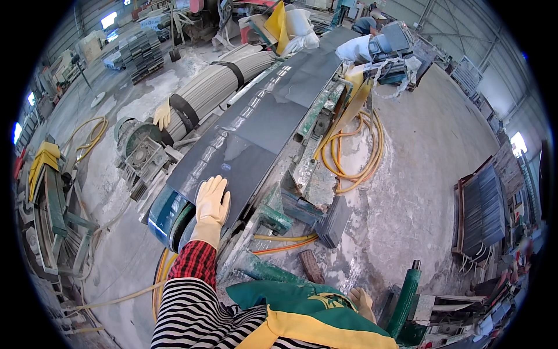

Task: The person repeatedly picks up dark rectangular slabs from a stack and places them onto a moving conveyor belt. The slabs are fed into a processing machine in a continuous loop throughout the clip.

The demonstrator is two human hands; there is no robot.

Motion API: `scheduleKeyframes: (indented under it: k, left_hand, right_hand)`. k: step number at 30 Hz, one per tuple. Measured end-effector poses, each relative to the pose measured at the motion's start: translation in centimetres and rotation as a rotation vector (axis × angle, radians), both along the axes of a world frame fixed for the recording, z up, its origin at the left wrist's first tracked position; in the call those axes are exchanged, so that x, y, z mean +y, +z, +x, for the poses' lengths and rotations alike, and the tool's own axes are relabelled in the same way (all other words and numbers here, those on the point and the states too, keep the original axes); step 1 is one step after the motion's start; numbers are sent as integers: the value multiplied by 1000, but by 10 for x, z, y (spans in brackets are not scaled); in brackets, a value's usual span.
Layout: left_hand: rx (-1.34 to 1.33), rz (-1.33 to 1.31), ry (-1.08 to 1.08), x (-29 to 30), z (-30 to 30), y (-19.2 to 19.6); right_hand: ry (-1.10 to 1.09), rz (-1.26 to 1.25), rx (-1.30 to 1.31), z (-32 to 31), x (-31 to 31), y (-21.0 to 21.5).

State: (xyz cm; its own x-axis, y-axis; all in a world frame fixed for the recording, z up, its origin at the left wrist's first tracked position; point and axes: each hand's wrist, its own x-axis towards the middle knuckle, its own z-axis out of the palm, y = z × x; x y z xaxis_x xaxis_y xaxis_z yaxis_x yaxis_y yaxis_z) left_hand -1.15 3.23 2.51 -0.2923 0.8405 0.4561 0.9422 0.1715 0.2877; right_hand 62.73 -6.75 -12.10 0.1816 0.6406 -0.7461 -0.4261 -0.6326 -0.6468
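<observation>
My left hand (pixel 211 203), in a cream rubber glove, lies flat with fingers stretched forward near the end of a long conveyor. Under and ahead of it is a dark grey stone slab (pixel 247 148) with a paler wet-looking patch; the hand seems to rest on it. More dark slabs (pixel 302 75) run in a line toward the far end, with a shiny broken streak along their left side. Low in the picture, my right hand (pixel 361 301), also gloved, shows beside the green apron (pixel 261 294). The apron partly hides it, and its fingers are unclear.
A loose glove (pixel 162 116) lies on the motor (pixel 142 152) left of the conveyor, beside a grey ribbed roller (pixel 212 87). Yellow hoses (pixel 375 151) coil on the right floor, near stacked dark strips (pixel 335 222). A green post (pixel 406 299) stands lower right. Someone bends (pixel 366 24) far off.
</observation>
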Motion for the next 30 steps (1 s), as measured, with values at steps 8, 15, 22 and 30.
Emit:
scheduleKeyframes:
  k: [8, 15, 22, 30]
  left_hand:
    - [5, -6, 1, -5, -1, -1]
    - [11, -6, -4, -10, -1, -3]
    - [-9, -59, -15, -17, -2, 3]
    - [-79, -332, 397, 12, -59, 4]
  right_hand:
    - [81, -74, -65, -15, 6, 21]
    - [168, 83, 308, -23, 5, 44]
    - [77, -96, -37, -54, 8, 87]
    - [-49, -31, -38, -28, -3, 69]
